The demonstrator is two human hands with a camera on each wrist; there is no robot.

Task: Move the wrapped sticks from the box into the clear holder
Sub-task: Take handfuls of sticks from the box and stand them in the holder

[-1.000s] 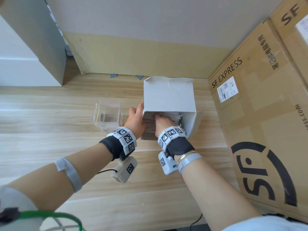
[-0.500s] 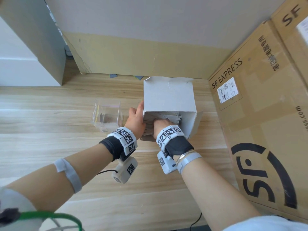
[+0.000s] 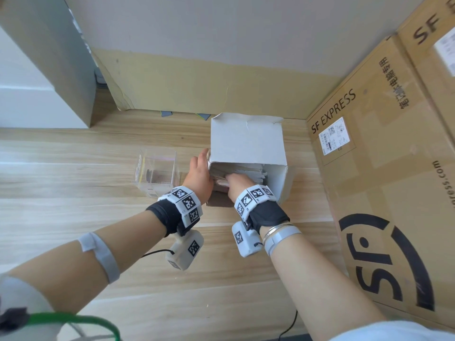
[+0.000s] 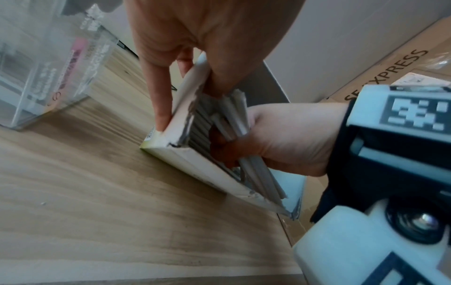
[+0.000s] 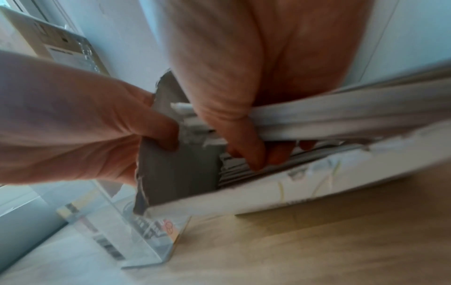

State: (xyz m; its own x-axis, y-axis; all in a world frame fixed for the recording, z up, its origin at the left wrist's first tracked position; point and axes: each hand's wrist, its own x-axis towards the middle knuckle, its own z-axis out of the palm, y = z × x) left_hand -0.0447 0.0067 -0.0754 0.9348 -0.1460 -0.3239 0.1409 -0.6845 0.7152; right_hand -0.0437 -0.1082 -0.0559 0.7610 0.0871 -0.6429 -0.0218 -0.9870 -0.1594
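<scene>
A white cardboard box lies open on the wooden table, full of paper-wrapped sticks. My left hand grips the box's left wall, thumb inside and fingers outside. My right hand reaches into the box, its fingers curled round a bundle of wrapped sticks. The clear holder stands just left of the box, a few centimetres from my left hand; a printed label shows on its side.
A large SF Express carton walls off the right side. A cardboard panel stands behind the box, a grey panel at the far left. Bare wooden table stretches left and toward me.
My right hand has pushed a little deeper into the box and closed round a bundle of sticks. The left hand and the box have stayed in place.
</scene>
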